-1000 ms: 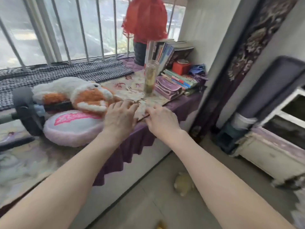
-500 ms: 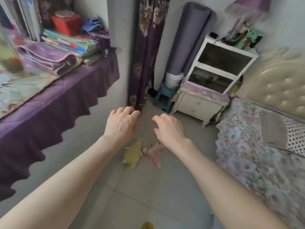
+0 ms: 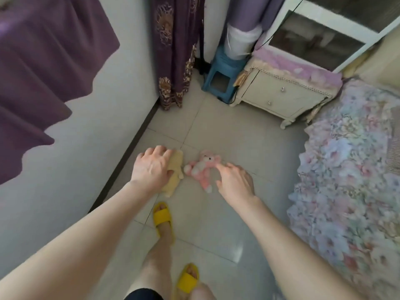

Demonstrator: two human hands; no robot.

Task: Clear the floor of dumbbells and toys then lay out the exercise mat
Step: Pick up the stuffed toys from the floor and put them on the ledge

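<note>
Two small plush toys lie on the tiled floor near the wall: a yellow toy (image 3: 175, 169) and a pink bear (image 3: 202, 167). My left hand (image 3: 151, 167) rests on the yellow toy's left side with fingers spread over it, and the toy still lies flat on the floor. My right hand (image 3: 234, 182) hovers just right of the pink bear, fingers apart, with the index fingertip at the bear's arm. The rolled purple exercise mat (image 3: 242, 14) stands upright in the far corner, its lower end wrapped in white. No dumbbell is in view.
A blue plastic stool (image 3: 218, 76) and a cream nightstand (image 3: 279, 94) stand at the far wall beside a dark patterned curtain (image 3: 175, 50). The floral-covered bed (image 3: 346, 180) fills the right side. A purple cloth (image 3: 43, 72) hangs from the ledge at left. My feet wear yellow slippers (image 3: 162, 217).
I turned away from the ledge with the plush toys and bent down to the floor. Both hands have dropped to the yellow and pink toys.
</note>
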